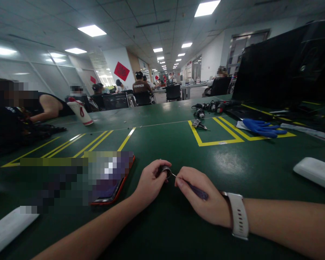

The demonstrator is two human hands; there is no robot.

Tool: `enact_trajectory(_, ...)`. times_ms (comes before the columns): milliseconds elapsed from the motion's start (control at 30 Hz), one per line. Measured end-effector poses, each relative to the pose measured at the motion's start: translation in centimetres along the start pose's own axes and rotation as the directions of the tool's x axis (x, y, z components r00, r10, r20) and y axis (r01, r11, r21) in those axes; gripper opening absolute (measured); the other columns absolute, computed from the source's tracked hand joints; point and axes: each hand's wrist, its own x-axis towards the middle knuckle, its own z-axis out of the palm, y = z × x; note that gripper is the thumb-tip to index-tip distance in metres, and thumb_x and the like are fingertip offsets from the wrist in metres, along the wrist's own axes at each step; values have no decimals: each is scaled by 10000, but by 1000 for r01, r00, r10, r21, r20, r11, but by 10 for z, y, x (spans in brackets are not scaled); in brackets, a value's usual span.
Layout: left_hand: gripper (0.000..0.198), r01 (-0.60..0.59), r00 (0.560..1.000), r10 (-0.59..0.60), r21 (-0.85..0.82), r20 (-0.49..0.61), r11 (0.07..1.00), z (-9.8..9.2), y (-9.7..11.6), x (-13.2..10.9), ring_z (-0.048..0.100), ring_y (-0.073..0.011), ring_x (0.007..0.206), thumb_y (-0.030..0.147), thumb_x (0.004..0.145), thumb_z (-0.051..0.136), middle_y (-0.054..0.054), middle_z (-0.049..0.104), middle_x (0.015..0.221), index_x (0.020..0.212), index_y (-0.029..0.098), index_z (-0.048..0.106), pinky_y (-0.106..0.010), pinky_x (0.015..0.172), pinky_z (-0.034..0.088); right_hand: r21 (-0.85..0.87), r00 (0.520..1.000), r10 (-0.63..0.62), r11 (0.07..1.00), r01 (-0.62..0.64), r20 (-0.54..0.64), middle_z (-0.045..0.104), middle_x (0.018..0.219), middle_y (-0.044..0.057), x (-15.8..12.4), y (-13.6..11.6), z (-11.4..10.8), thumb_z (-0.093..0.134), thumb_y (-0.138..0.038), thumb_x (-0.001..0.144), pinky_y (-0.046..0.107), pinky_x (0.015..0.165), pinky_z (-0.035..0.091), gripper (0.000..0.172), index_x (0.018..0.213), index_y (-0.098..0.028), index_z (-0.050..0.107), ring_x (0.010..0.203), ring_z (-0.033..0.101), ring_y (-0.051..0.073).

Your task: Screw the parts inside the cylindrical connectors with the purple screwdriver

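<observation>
Left hand (148,184) is what I watch first from my end: it is closed on a small dark metal ring (165,170), pinched between thumb and forefinger just above the green table (233,169), near its front edge and straight ahead of the wearer. Right hand (203,198), with a white watch (238,216) on its wrist, is closed in a pen-like pinch on a thin purple-handled tool (196,192), and the tool's fine metal tip reaches across to touch the ring. I judge the ring to be rigid and light, with a smooth surface that could slip out of a loose pinch. The place to hold it is across its outer wall on opposite sides, which keeps the opening free. The tool looks stiff but slender, so I would grip it low on the handle, close to the tip, and press gently because the tip could bend or skate off the metal. A phone in a red case (112,193) lies just left of the left hand. Farther back, a small metal part (199,124) sits inside a yellow tape outline, a blue glove (261,128) lies to its right, and a white bottle (79,112) stands far left near seated co-workers.
</observation>
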Motion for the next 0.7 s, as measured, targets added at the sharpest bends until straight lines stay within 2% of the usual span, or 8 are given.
enact_trajectory(267,348,-4,998,6,-42,56,999,-4,0,-1,631,-200,904,51,663,489,-71,640,979,980,149,595,-392,875,489,32,1000,20,999,-20,13,523,682,5,2,-1,-3,410,-170,881,264,634,382,197,715,-176,517,657,492,133)
enact_trajectory(467,382,-26,996,35,-117,77,993,-2,-1,-1,618,-199,961,36,642,497,-66,640,997,991,163,587,-386,900,479,4,999,27,1000,-28,18,522,703,1,1,2,-1,425,-156,875,257,645,379,170,729,-175,511,675,494,125)
enact_trajectory(700,374,-23,999,28,-138,36,990,-2,-2,-1,613,-217,958,40,623,535,-60,637,989,963,176,611,-396,880,481,-51,999,31,998,-30,12,508,687,-6,0,4,3,433,-150,864,257,634,365,172,704,-173,491,662,483,123)
